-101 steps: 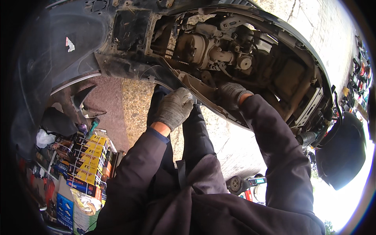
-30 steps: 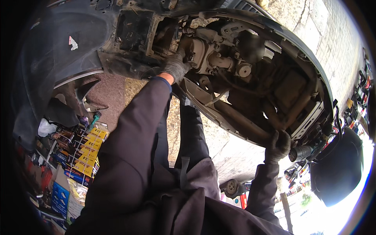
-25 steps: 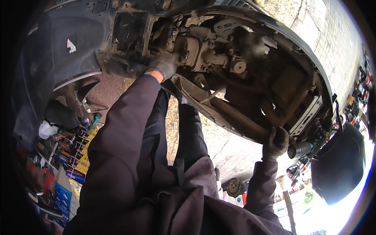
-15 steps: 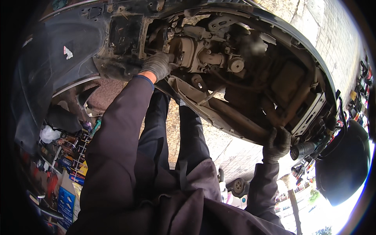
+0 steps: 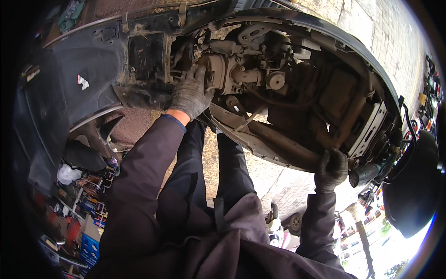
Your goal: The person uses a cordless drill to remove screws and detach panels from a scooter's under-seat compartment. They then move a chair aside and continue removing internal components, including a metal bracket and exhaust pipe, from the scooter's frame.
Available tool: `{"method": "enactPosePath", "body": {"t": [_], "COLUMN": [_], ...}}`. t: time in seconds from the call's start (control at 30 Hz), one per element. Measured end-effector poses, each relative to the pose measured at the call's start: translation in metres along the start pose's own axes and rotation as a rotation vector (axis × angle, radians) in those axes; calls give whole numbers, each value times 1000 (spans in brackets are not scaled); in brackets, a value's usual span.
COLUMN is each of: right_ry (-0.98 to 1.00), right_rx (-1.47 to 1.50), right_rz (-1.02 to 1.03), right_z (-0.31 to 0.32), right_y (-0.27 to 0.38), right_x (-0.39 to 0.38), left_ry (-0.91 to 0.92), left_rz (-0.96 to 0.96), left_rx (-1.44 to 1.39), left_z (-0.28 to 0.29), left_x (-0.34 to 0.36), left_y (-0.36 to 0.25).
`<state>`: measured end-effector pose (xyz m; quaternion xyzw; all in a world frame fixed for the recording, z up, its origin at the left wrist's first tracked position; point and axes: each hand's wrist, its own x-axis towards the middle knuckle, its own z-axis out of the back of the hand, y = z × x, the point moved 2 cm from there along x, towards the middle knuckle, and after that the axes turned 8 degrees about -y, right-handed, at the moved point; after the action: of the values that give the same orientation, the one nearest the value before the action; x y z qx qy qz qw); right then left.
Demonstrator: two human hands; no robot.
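In front of me lies the opened body of a scooter (image 5: 297,168), with a dusty brown engine (image 5: 214,69) showing inside its oval opening. My left hand (image 5: 189,95), in a grey knit glove, rests at the engine's left end. Its fingers are stretched out and apart, and I see nothing held in them; the fingertips reach down beside the engine's cover. At the lower right, my right hand (image 5: 331,168), gloved too, has its fingers curled over the near rim of the scooter body. The rim's part under those fingers is hidden.
Black plastic bodywork (image 5: 60,79) stretches to the left. A black seat (image 5: 411,183) hangs at the right edge. Packages and tools (image 5: 88,204) crowd the lower left. Paving (image 5: 283,195) lies beneath, and a parked vehicle's wheel (image 5: 294,223) shows beyond my right arm.
My left hand has shifted slightly right and opened from a closed grip, its fingers now spread at the engine. My right hand keeps its hold on the rim. The whole view has shifted a little.
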<state>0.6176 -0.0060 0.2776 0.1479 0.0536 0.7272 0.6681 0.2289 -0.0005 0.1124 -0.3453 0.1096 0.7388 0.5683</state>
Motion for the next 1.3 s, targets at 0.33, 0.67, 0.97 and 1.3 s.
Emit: {"method": "enactPosePath", "body": {"t": [0.33, 0.67, 0.97, 1.3], "right_ry": [-33, -21, -56, -53], "right_rx": [-54, -103, -111, 39], "right_rz": [15, 49, 56, -133], "right_z": [2, 5, 2, -5], "right_y": [2, 7, 5, -15], "right_x": [3, 7, 5, -13], "left_ry": [43, -227, -170, -266], "left_rz": [-60, 25, 214, 153], "left_rx": [11, -209, -407, -461], "left_z": [2, -25, -73, -92], "left_x": [-20, -68, -101, -105], "left_y": [7, 85, 153, 181]}}
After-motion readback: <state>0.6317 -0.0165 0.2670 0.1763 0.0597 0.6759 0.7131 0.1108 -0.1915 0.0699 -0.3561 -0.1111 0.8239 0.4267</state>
